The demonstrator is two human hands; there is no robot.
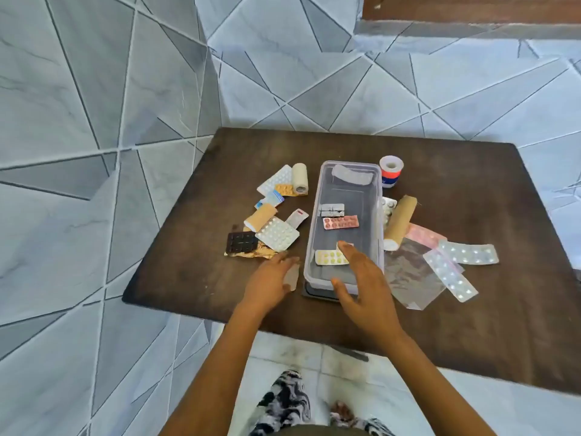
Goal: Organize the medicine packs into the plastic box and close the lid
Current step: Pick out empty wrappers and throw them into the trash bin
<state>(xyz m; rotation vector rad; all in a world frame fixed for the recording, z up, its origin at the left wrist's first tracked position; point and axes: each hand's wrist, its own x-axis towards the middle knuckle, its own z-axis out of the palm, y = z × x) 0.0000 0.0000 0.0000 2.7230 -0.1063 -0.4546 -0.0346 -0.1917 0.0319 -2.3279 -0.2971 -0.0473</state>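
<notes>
Lower centre: the right hand (366, 278) hid one end of the yellow-pill blister pack (327, 257) and part of the clear plastic box (314, 272). A pale flat object (292, 277) at the left hand (270, 278) was blurred and unidentifiable. The frame's right edge cropped the dark wooden table (471, 325).

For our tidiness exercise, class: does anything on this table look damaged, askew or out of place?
The gold foil pack at the table's near left looks crumpled and ragged-edged. Other packs lie in overlapping heaps either side of the box, with only a few inside.
</notes>
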